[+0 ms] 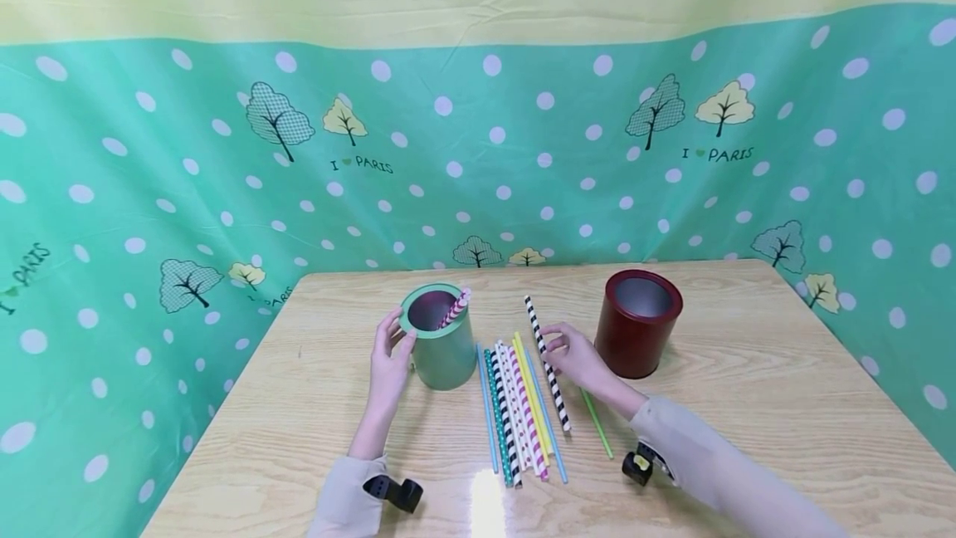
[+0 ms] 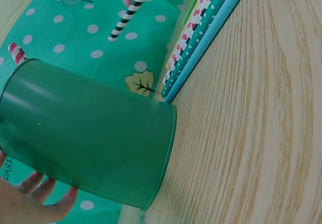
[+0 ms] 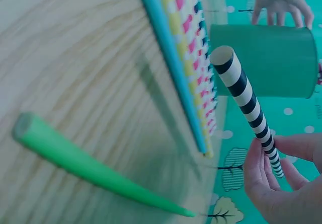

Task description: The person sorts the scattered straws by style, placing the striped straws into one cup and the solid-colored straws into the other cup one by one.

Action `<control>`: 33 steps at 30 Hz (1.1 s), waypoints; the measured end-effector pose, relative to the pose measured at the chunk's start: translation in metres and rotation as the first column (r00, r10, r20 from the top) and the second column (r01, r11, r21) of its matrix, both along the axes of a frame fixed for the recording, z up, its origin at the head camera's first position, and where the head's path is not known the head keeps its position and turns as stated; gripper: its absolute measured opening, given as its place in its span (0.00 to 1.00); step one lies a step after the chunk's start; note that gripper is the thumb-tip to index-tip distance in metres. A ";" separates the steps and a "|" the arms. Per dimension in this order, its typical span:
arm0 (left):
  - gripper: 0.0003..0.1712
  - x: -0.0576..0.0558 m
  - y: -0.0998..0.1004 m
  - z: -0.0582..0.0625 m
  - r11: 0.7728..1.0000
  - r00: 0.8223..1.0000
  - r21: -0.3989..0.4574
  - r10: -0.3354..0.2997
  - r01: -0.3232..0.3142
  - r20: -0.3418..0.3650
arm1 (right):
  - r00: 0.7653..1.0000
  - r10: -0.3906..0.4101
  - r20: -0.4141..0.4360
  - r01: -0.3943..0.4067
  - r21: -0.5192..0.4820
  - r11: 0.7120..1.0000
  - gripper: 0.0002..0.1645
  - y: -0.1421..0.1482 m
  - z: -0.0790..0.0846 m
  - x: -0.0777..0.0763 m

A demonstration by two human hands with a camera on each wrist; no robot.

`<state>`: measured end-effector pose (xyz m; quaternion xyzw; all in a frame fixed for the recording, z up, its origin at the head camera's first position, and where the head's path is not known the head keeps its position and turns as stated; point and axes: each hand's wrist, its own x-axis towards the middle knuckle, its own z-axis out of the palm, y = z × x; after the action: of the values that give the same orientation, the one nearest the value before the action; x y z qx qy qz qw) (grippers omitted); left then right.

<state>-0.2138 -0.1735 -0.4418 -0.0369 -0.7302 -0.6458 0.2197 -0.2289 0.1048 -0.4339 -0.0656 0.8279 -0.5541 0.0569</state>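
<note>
Hands point(image 1: 390, 364) point(image 1: 578, 361) flank straws point(image 1: 528, 413), a red can point(image 1: 631, 347) standing near.

One green canister point(image 1: 446, 364), one maroon canister point(image 1: 635, 343), two black-and-white striped straws point(image 1: 555, 388), two light-blue straws point(image 1: 487, 409), one lime-green straw point(image 1: 597, 423); the remaining bunched straws point(image 1: 528, 413) overlap too closely to count.
</note>
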 end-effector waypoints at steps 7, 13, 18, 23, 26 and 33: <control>0.26 0.002 0.000 0.005 0.999 0.997 0.025 -0.023 0.021 0.077 | 0.999 -0.027 -0.021 0.026 -0.070 0.997 0.23 -0.001 0.014 0.003; 0.25 0.004 0.001 0.008 0.999 0.993 0.036 -0.028 0.024 0.116 | 0.997 -0.069 -0.026 0.064 -0.146 0.987 0.24 -0.005 0.023 0.004; 0.25 0.005 0.000 0.008 0.999 0.993 0.039 -0.035 0.031 0.113 | 0.995 -0.093 -0.021 0.087 -0.206 0.975 0.25 -0.008 0.031 0.006; 0.26 0.005 0.000 0.008 0.999 0.992 0.033 -0.039 0.035 0.117 | 0.992 -0.119 -0.037 0.105 -0.255 0.961 0.27 -0.012 0.039 0.007; 0.26 0.006 0.000 0.008 0.999 0.992 0.035 -0.037 0.033 0.119 | 0.990 -0.133 -0.045 0.114 -0.299 0.947 0.28 -0.014 0.044 0.007; 0.26 0.005 -0.001 0.007 0.999 0.992 0.031 -0.038 0.035 0.118 | 0.988 -0.140 -0.067 0.106 -0.375 0.921 0.28 -0.020 0.055 0.009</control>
<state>-0.2090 -0.1741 -0.4345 -0.0087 -0.7317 -0.6614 0.1647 -0.2198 0.0853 -0.3790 -0.0485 0.7129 -0.6990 -0.0296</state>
